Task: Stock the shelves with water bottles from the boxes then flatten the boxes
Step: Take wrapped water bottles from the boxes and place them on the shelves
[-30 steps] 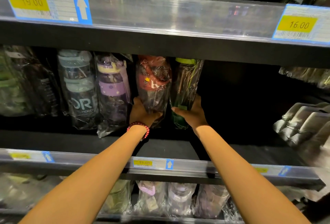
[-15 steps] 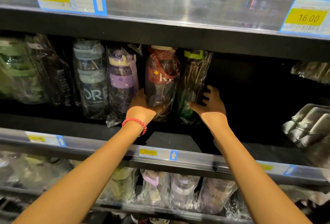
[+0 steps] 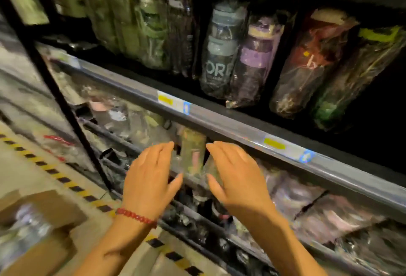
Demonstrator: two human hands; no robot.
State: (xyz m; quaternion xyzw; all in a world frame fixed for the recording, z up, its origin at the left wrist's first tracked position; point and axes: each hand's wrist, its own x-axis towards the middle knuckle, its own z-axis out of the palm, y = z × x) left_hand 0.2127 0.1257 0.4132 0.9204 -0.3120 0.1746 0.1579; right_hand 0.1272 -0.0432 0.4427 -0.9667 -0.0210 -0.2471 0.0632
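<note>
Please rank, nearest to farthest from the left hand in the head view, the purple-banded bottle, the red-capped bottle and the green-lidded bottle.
1. Purple-banded wrapped bottle, above the left hand.
2. Red-capped wrapped bottle, further right.
3. Green-lidded wrapped bottle, far right.

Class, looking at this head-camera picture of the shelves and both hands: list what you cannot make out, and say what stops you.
1. Price tags on the shelf rail: motion blur hides the numbers.
2. Cardboard box, lower left: cut by the frame edge and blurred, so its contents cannot be counted.
3. Bottles on the lower shelf: partly hidden behind the left hand and right hand, and smeared by blur.
4. Green-capped bottle: cut by the right edge.
</note>
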